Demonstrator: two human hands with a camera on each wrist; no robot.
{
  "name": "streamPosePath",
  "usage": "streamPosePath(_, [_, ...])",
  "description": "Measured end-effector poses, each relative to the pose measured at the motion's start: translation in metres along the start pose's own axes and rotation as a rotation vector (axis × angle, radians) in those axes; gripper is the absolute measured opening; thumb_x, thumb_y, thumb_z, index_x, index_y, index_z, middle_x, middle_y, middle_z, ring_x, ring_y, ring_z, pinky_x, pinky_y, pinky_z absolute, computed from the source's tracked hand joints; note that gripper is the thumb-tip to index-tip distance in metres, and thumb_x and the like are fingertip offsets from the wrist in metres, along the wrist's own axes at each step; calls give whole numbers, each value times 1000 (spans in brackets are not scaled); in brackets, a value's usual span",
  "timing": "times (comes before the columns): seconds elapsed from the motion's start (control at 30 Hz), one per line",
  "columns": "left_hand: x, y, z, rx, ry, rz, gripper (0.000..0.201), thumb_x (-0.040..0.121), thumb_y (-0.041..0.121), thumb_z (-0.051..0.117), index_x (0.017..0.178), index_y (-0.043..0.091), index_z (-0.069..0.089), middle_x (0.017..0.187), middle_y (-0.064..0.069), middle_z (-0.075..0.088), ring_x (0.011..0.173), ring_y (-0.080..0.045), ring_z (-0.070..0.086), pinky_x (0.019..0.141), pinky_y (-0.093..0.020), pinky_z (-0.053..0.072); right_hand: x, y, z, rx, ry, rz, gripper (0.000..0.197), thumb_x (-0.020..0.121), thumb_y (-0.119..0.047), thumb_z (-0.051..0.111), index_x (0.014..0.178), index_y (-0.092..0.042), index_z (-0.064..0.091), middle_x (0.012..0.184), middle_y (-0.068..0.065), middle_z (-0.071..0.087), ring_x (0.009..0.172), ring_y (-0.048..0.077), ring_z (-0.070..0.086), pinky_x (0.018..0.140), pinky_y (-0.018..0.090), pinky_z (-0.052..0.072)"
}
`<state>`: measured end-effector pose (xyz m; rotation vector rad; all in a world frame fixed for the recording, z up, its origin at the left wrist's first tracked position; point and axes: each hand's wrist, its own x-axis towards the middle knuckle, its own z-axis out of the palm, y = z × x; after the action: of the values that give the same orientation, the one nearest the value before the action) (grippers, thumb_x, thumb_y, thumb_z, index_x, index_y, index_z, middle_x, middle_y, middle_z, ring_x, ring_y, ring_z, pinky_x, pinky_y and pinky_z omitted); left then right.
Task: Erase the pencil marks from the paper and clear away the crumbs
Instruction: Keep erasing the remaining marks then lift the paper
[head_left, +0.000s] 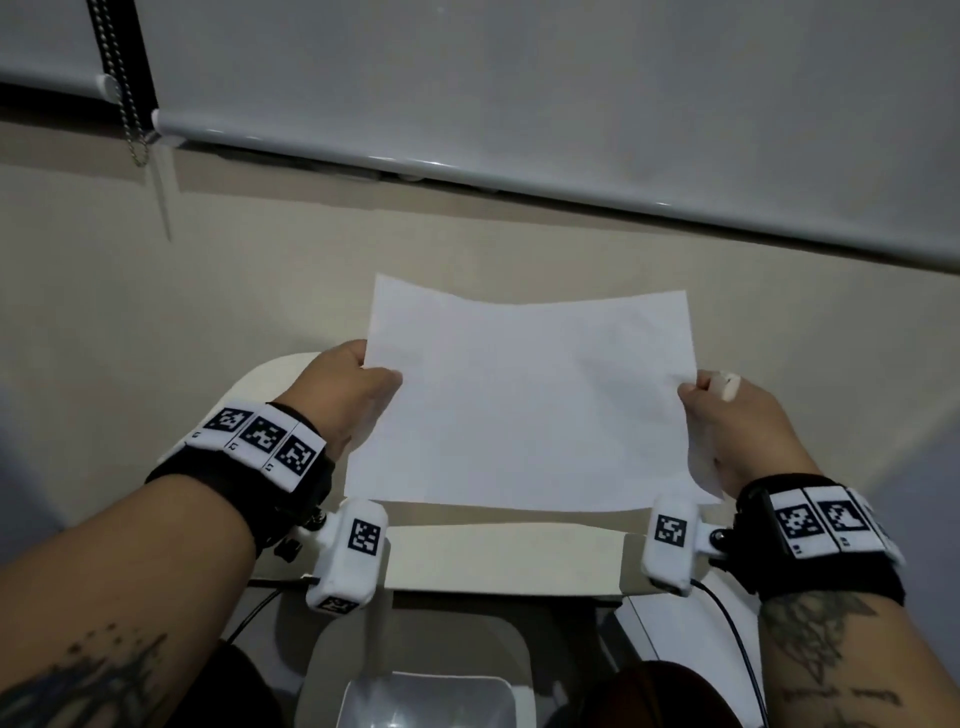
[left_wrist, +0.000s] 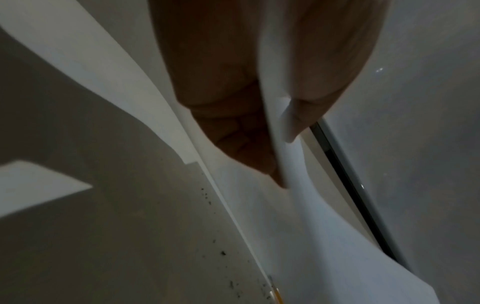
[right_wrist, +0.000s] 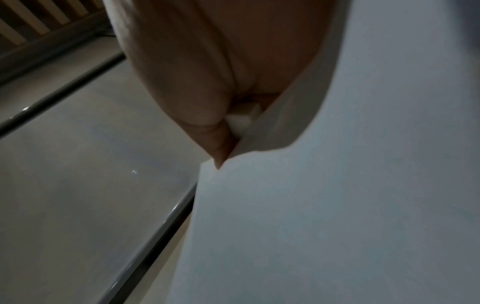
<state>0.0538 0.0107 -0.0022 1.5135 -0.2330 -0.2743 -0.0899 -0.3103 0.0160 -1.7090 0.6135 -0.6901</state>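
Beige counter (head_left: 156, 338) stretches below a person's two forearms, each strapped with a black wristband bearing black-and-white coded markers. At the left, the left hand (head_left: 345, 387) pinches the left edge of a white sheet of paper (head_left: 524, 400), thumb on top and fingers curled beneath, its grip clamped on the sheet. The paper is held up off the counter, spread between both hands and slightly bowed; no pencil marks can be made out on it in the head view. The left wrist view shows dark eraser crumbs (left_wrist: 223, 253) scattered on the counter below the sheet's edge. At the right, the right hand (head_left: 737, 426) pinches the paper's right edge, its grip closed on the sheet while also keeping a small white eraser (head_left: 724, 385) tucked among the fingers. A grey roller blind (head_left: 519, 78) hangs behind.
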Motion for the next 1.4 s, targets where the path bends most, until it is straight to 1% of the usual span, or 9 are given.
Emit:
streamPosePath(0.17, [3, -16, -7, 14, -25, -54, 24, 78, -1, 59, 101, -1, 65, 104, -9, 66, 99, -24, 63, 93, -30, 44, 4, 12, -5, -293, -49, 137, 14, 85, -25, 65, 84, -12, 69, 95, 21, 71, 94, 43, 67, 89, 59, 53])
streamPosePath(0.27, [1, -23, -14, 50, -43, -116, 30, 79, 6, 63, 107, -5, 64, 108, -13, 69, 99, -29, 66, 95, -38, 45, -1, 3, -1, -394, -59, 127, 12, 91, -18, 59, 85, -9, 66, 88, 19, 67, 88, 39, 65, 87, 48, 55])
streamPosePath(0.4, [0, -32, -18, 232, -15, -175, 40, 75, 20, 66, 103, -8, 63, 107, -24, 70, 102, -42, 66, 100, -50, 47, -1, -5, 6, -457, 65, 106, 31, 94, -12, 48, 125, -15, 45, 107, 9, 52, 90, 28, 54, 75, 32, 40])
streamPosePath(0.57, [-3, -39, -19, 366, -12, -216, 5, 88, -1, 59, 90, -4, 62, 93, -19, 68, 83, -28, 64, 79, -31, 48, -7, -23, 27, -590, 0, 5, 25, 91, -15, 51, 116, -10, 54, 101, 12, 60, 82, 30, 62, 60, 27, 42])
streamPosePath(0.77, [-5, -29, -15, 735, -51, -192, 21, 81, 16, 74, 98, 10, 63, 93, -5, 69, 82, -18, 64, 67, -25, 47, -44, -41, 71, -527, -367, -20, 14, 90, -30, 69, 99, -21, 63, 76, 3, 68, 53, 11, 63, 56, 23, 50])
streamPosePath(1.0, [-7, -20, 0, 1111, -105, -155, 61, 74, 27, 83, 124, 9, 52, 119, -6, 62, 108, -26, 59, 94, -38, 49, -80, -17, 129, -739, -806, -66, 23, 83, -32, 77, 93, -11, 73, 64, -6, 63, 47, 0, 52, 48, 18, 39])
streamPosePath(1.1, [-8, -16, 1, 1177, -150, -155, 53, 78, 27, 80, 118, 10, 51, 117, -6, 61, 107, -26, 58, 89, -36, 48, -68, -20, 115, -846, -780, -27, 20, 83, -28, 77, 82, -9, 71, 59, -8, 58, 41, -2, 47, 43, 14, 35])
streamPosePath(1.23, [-8, -13, 3, 1218, -186, -169, 43, 81, 27, 78, 105, 12, 46, 109, -6, 59, 98, -25, 56, 81, -33, 45, -40, -23, 84, -1149, -620, 51, 22, 82, -27, 75, 89, -7, 71, 85, 9, 71, 70, 21, 57, 66, 23, 44])
streamPosePath(1.4, [-6, -10, 5, 1317, -219, -186, 45, 82, 32, 76, 103, 13, 41, 97, -2, 56, 91, -23, 54, 77, -32, 42, -54, -30, 96, -890, -719, 23, 17, 81, -26, 78, 87, -10, 74, 64, 2, 64, 53, 13, 54, 51, 19, 44])
